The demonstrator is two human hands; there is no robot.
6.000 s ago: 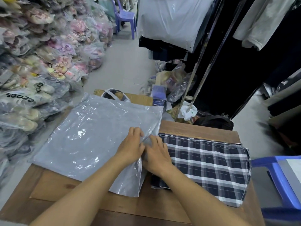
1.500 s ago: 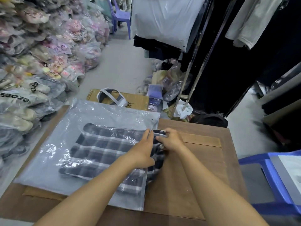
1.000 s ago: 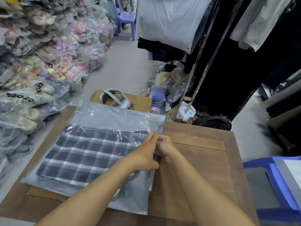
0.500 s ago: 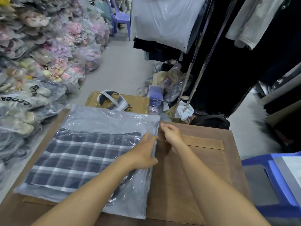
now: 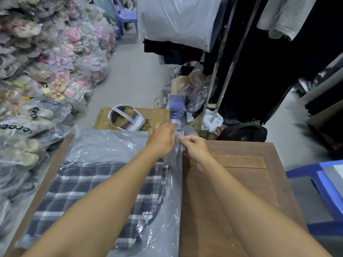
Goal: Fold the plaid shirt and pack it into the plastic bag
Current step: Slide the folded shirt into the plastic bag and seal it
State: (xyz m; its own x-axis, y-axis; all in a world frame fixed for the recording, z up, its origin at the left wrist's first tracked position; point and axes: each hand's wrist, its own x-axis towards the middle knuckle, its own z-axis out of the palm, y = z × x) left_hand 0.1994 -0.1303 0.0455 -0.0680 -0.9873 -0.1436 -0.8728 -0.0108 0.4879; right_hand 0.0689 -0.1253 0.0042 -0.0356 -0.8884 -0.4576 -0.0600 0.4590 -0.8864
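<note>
From the head camera, a clear, crinkled plastic bag (image 5: pixel 104 149) lies flat on the brown wooden table (image 5: pixel 232 182). The folded plaid shirt (image 5: pixel 78 193), dark navy with white lines, sits inside it, below and left of both hands. The left hand (image 5: pixel 161 140) reaches across the bag with fingers closed on its far right corner. The right hand (image 5: pixel 194 147), touching the left, pinches the same glossy edge between thumb and fingers. Beyond the hands, a white headset (image 5: pixel 126 117) rests on a cardboard box (image 5: pixel 157 115).

A shop stockroom: bagged footwear piles (image 5: pixel 46 71) beside hanging garments (image 5: pixel 282 17).
</note>
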